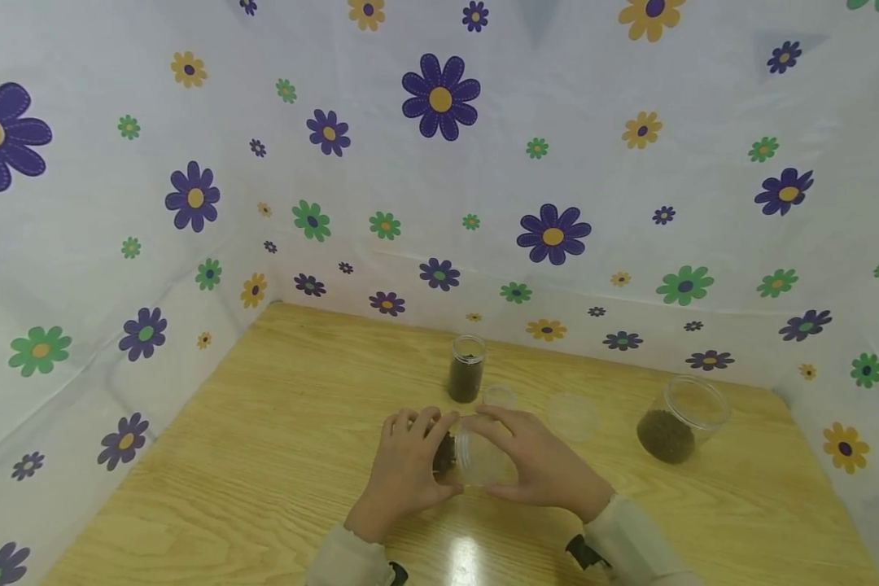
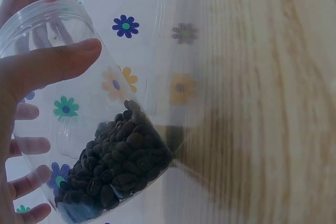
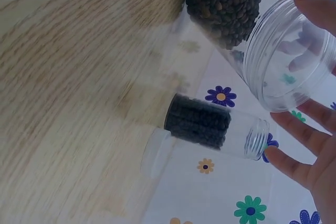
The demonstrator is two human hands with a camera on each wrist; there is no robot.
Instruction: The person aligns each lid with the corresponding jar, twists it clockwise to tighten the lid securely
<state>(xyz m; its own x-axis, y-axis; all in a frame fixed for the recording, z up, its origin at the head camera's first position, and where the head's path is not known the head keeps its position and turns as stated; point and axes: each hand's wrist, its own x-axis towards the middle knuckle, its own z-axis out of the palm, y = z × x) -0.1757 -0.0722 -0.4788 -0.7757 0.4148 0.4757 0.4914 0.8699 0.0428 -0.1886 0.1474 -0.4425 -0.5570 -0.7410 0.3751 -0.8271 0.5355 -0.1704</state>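
Note:
A clear jar [image 2: 58, 93] partly filled with coffee beans [image 2: 123, 163] is tilted, its mouth toward the right hand. My left hand [image 1: 408, 468] grips the jar's body, thumb on one side and fingers on the other. My right hand [image 1: 545, 464] holds a clear lid [image 1: 487, 462] at the mouth, thumb and fingers spread around its edge. Whether the lid is seated on the threads, I cannot tell. In the right wrist view the beans [image 3: 223, 6] lie toward the jar's base.
Behind the hands stands a slim open jar [image 1: 465, 373] of dark beans, with a small clear lid [image 1: 500, 396] beside it. A larger clear lid [image 1: 573, 415] lies farther right. A wide jar [image 1: 677, 423] with dark contents stands at the right. Flowered sheeting [image 1: 381, 163] encloses the wooden table [image 1: 264, 423].

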